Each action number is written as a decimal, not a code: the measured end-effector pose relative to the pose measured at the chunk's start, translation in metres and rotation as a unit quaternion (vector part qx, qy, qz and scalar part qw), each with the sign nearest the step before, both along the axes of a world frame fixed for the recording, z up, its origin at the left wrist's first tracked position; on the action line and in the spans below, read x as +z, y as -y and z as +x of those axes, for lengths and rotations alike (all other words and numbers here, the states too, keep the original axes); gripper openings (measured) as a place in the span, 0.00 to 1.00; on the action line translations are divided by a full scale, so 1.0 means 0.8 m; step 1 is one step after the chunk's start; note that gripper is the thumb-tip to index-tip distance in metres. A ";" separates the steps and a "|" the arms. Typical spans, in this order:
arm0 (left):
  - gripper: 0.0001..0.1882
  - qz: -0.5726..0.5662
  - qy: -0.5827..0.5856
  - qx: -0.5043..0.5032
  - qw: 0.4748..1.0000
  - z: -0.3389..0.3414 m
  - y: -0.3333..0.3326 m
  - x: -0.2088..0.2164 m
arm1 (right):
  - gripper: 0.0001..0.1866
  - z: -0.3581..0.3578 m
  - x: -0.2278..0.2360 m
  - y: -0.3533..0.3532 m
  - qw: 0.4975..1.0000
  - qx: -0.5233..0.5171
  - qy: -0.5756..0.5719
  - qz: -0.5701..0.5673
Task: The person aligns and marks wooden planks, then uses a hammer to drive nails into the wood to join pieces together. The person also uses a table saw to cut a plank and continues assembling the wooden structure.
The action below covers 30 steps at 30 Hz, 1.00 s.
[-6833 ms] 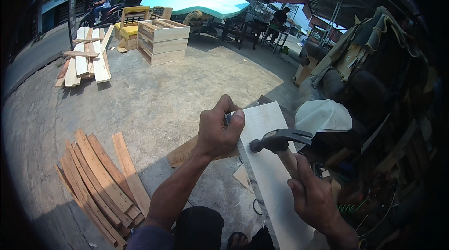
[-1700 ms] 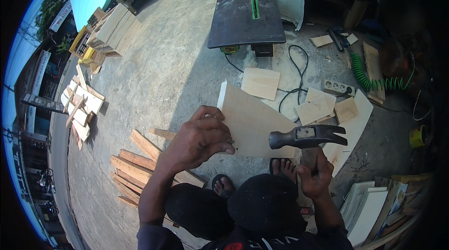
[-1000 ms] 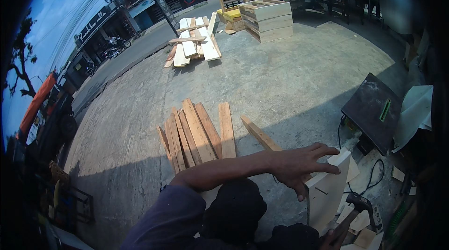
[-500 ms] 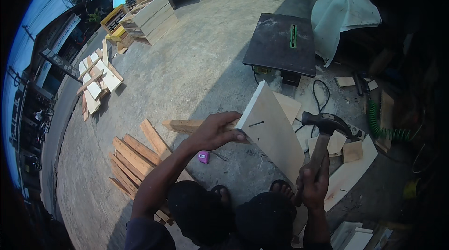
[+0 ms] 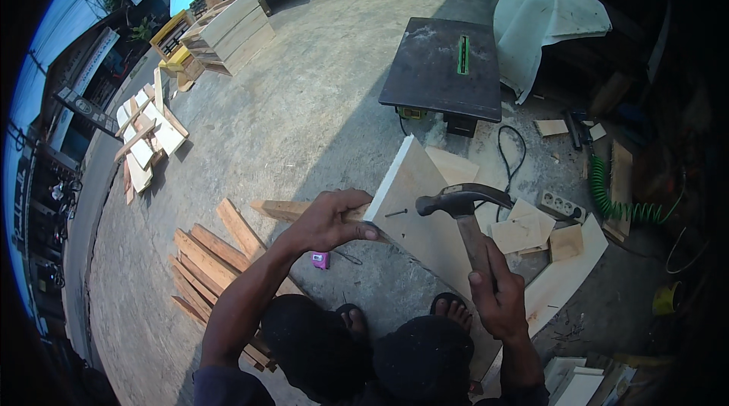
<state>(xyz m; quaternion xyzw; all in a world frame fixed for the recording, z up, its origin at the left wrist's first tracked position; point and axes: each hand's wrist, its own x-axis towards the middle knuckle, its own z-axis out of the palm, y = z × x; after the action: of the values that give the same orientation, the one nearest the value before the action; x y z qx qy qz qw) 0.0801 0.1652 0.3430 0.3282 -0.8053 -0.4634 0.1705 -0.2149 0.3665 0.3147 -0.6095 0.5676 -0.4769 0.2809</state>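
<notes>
My left hand is closed round a wooden batten, where its end meets the edge of a pale board. The thumb lies along the board's lower edge. A nail sticks out of the board's face near that corner, with a small dark mark below it. My right hand grips the wooden handle of a claw hammer. The hammer's striking face is a short way right of the nail head, apparently not touching it. The board slants down toward my right leg.
Cut battens lie to the left, with a pink tape measure beside them. A dark saw table stands ahead. Board offcuts, a power strip and a green coiled hose lie at the right.
The hammer has swung left and closer to the nail, carried by my right hand. My left hand keeps its hold on the batten. The whole view has shifted slightly.
</notes>
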 end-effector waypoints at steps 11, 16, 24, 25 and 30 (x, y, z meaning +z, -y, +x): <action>0.29 -0.078 0.010 -0.007 0.997 0.001 0.000 0.002 | 0.31 0.012 -0.019 -0.007 0.985 -0.102 0.142 0.007; 0.29 -0.023 0.010 0.002 1.000 0.003 -0.003 0.002 | 0.31 0.006 -0.010 -0.007 0.997 -0.048 -0.058 0.014; 0.31 -0.063 0.025 -0.006 0.998 0.009 0.001 -0.009 | 0.30 0.019 -0.014 -0.001 0.935 -0.056 0.336 -0.094; 0.31 -0.052 0.017 -0.016 0.998 0.011 0.002 -0.009 | 0.32 0.023 -0.021 -0.001 0.958 -0.079 0.267 -0.068; 0.33 -0.151 0.057 -0.070 0.984 0.007 -0.003 -0.007 | 0.28 0.024 -0.042 -0.006 0.999 -0.017 -0.022 0.032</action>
<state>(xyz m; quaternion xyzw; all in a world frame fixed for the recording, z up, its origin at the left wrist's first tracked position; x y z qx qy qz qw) 0.0858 0.1677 0.3377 0.2670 -0.8955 -0.3277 0.1390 -0.1960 0.3716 0.2809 -0.6007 0.5993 -0.4494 0.2793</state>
